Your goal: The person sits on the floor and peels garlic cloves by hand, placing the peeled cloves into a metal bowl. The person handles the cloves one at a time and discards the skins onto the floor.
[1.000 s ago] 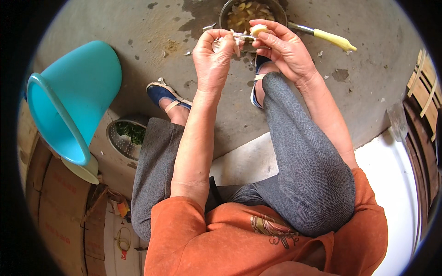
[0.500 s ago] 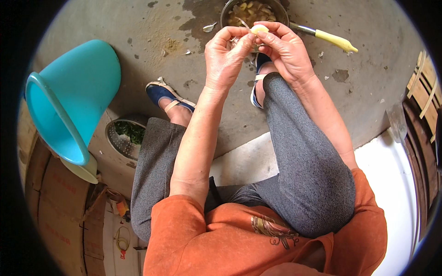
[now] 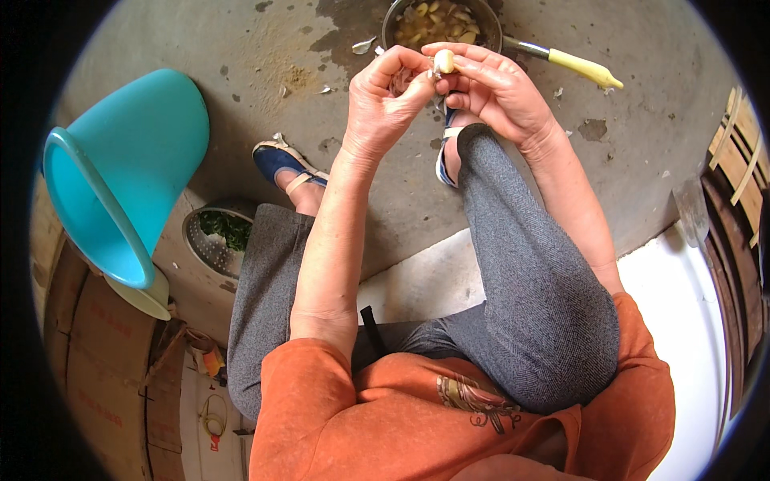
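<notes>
A pale garlic clove sits between the thumb and fingers of my right hand, just in front of a metal pan. My left hand meets it from the other side, its thumb and forefinger pinched on a bit of papery garlic skin at the clove's lower edge. Pale garlic cloves lie in liquid inside the pan, whose yellow handle points right. Beneath my left palm, pinkish skins are partly hidden.
Scraps of garlic skin dot the wet-spotted concrete floor. At left a turquoise bucket lies on its side, near a metal colander with leafy greens. My shoes are close by; wooden slats stand far right.
My hands have shifted slightly left and drawn a little apart. The clove now stands upright in the right fingers, and more of the pan's contents shows.
</notes>
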The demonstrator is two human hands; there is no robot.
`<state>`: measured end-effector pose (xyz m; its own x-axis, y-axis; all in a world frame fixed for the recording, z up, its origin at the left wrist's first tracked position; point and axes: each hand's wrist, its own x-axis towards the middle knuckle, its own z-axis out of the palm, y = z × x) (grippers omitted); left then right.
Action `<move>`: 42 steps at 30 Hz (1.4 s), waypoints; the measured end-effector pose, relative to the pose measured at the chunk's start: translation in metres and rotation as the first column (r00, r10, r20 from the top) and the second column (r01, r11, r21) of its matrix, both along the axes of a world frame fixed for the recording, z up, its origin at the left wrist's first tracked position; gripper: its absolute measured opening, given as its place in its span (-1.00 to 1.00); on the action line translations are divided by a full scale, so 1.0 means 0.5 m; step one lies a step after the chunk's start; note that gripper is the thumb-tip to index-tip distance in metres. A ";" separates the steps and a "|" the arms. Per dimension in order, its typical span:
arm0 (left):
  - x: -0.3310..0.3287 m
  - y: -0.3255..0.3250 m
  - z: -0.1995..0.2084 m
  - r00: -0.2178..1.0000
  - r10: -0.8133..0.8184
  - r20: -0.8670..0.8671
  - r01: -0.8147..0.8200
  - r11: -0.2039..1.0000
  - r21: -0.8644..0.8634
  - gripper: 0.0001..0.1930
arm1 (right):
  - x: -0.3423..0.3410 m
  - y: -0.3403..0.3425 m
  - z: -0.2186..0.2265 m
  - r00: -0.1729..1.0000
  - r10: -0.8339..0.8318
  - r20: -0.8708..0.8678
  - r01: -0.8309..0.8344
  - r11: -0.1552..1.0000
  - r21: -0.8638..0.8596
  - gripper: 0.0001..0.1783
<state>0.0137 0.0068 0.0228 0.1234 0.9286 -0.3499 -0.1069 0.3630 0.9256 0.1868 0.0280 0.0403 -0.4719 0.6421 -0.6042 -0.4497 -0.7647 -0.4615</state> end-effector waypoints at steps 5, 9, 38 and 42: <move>0.002 0.000 -0.001 0.980 -0.046 -0.192 0.075 0.987 0.143 -0.98 | 0.003 -0.009 -0.006 0.955 0.105 0.276 -0.146 0.980 0.132 -0.70; -0.024 -0.006 -0.010 0.985 0.103 0.136 -0.092 0.992 -0.081 -0.94 | -0.005 -0.023 -0.018 0.917 0.003 0.399 -0.150 0.929 0.337 -0.71; -0.052 -0.008 -0.023 0.853 0.400 0.336 -0.314 0.906 -0.284 -0.90 | 0.015 -0.020 -0.074 0.888 0.065 0.455 -0.107 0.992 0.068 -0.63; -0.073 0.005 -0.020 0.830 0.449 0.331 -0.345 0.880 -0.328 -0.91 | 0.011 -0.016 -0.121 0.312 -0.298 0.902 -0.632 0.644 0.431 -0.55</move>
